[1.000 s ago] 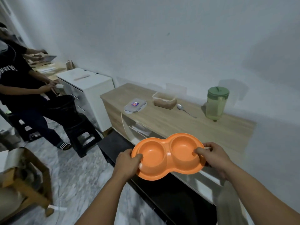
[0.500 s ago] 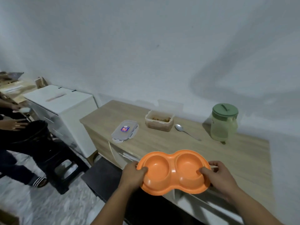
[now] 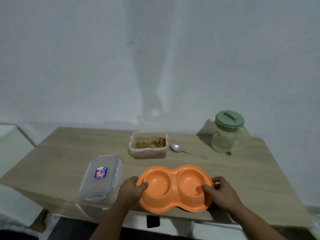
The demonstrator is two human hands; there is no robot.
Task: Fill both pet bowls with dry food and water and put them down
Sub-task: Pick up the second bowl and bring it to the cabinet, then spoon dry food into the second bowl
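An orange double pet bowl [image 3: 174, 187] rests at the front edge of the wooden table [image 3: 69, 153], both cups empty. My left hand [image 3: 131, 191] grips its left rim, thumb inside the left cup. My right hand [image 3: 220, 193] grips its right rim, thumb inside the right cup. Behind the bowl stands an open clear container [image 3: 148, 146] holding brown dry food. A metal spoon [image 3: 187, 151] lies to its right. A pale jug with a green lid [image 3: 226, 132] stands at the back right, partly filled with liquid.
The container's clear lid [image 3: 100, 177] with a blue label lies left of the bowl, overhanging the table's front edge. A white wall rises right behind the table. A white cabinet [image 3: 10, 139] stands at the far left.
My view has swung to face the table squarely. Both hands have carried the orange bowl forward and lowered it onto the table's front edge. The person at the left is out of view.
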